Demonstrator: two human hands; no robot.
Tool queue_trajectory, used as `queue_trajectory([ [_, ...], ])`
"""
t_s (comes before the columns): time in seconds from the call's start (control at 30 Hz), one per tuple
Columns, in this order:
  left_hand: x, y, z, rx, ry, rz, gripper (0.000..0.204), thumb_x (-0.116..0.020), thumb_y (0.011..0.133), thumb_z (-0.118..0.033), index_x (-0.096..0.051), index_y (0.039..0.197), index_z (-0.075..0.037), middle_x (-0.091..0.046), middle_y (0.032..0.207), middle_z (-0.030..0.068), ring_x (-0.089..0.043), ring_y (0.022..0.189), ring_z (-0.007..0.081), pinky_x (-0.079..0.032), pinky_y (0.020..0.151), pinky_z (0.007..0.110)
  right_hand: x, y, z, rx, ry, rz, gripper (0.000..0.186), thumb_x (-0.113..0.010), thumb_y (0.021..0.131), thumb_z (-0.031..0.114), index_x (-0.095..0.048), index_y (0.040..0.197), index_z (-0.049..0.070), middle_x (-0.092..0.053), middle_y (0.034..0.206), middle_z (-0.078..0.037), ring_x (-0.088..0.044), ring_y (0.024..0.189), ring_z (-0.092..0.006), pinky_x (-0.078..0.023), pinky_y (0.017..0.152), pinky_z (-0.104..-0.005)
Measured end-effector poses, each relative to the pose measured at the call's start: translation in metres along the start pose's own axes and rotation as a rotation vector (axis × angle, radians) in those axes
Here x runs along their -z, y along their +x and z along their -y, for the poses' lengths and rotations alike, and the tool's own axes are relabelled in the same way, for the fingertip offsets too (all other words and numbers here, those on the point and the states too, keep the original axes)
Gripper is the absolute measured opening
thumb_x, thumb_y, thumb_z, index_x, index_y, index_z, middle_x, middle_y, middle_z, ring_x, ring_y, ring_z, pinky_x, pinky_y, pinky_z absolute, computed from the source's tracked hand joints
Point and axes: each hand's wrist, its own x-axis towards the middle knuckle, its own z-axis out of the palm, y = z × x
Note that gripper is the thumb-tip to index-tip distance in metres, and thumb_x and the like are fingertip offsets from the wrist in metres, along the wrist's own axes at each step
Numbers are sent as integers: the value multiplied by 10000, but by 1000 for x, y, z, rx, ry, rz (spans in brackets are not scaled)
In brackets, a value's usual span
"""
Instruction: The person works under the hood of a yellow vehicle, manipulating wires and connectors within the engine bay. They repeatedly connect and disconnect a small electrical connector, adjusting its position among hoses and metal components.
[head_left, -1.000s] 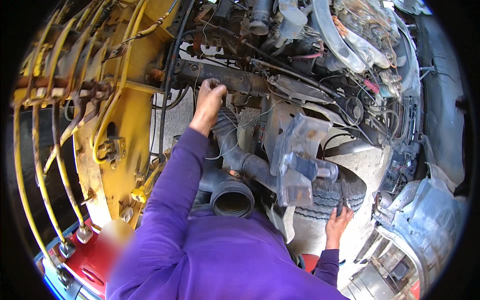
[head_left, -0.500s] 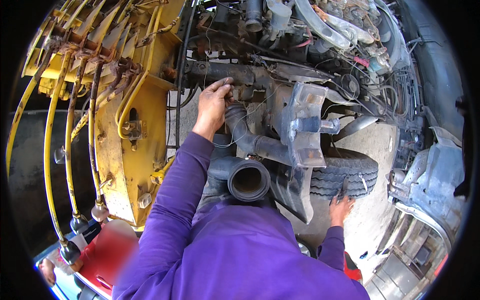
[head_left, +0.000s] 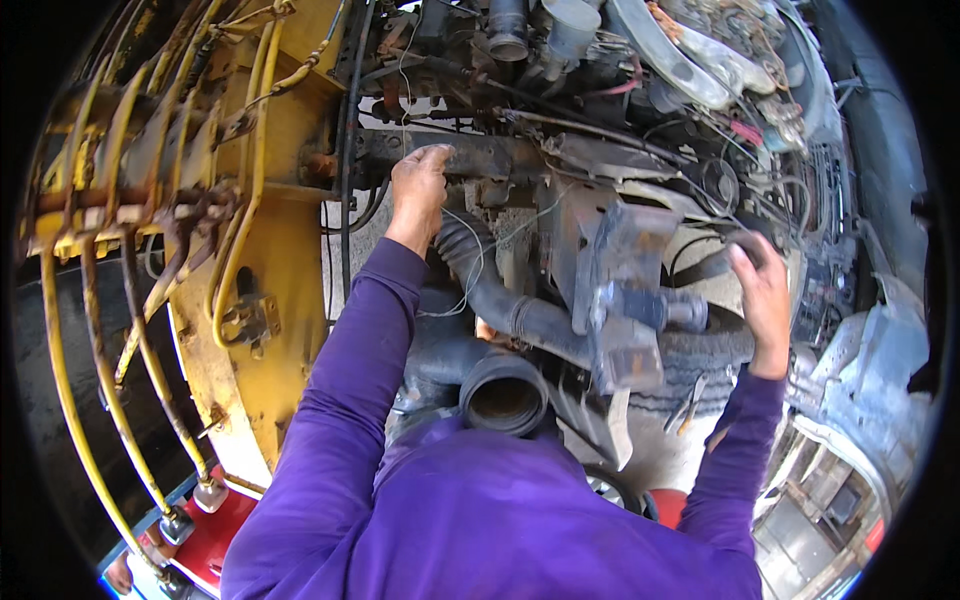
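My left hand (head_left: 420, 195) is closed in a pinch on a thin wire (head_left: 480, 268), in front of a dark frame rail. The wire hangs below it in a loose loop. My right hand (head_left: 763, 305) is raised at the right, over the edge of the tire (head_left: 690, 372). Its fingers are curled and slightly smeared; what they hold, if anything, cannot be made out. Pliers (head_left: 688, 408) stand against the tire below that hand, apart from it. Between my hands are a ribbed black hose (head_left: 475, 258) and a grey metal bracket (head_left: 632, 300) with a round stub.
A yellow machine frame (head_left: 215, 370) with yellow lever rods (head_left: 75, 390) stands at the left. An open pipe mouth (head_left: 503, 398) faces me near my chest. Engine parts and cables (head_left: 690, 60) crowd the far right. A blue-grey body panel (head_left: 880, 350) lies at the right edge.
My right hand has left the pliers at the tire and risen up and to the right. My left hand stays pinched, a little farther left. The view has shifted.
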Motion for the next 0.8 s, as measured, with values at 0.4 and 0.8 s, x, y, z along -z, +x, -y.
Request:
queue_trajectory([
  [0.4,-50,155,18,-305,460,7,371,-639,974,-223,-696,1219,50,-748,1099,143,-666,1040,193,-477,935,302,-246,278,-6,440,-343,543,271,-558,968,137,-646,1161,-32,-693,1059,-279,-664,1040,-442,-517,920,-481],
  [0.8,-50,218,57,-141,428,241,322,-639,952,-210,-728,1163,17,-670,854,-6,-480,659,58,-384,595,239,-307,342,-25,207,-160,647,366,-693,881,282,-735,1056,-37,-743,985,-235,-719,904,-352,-556,831,-404],
])
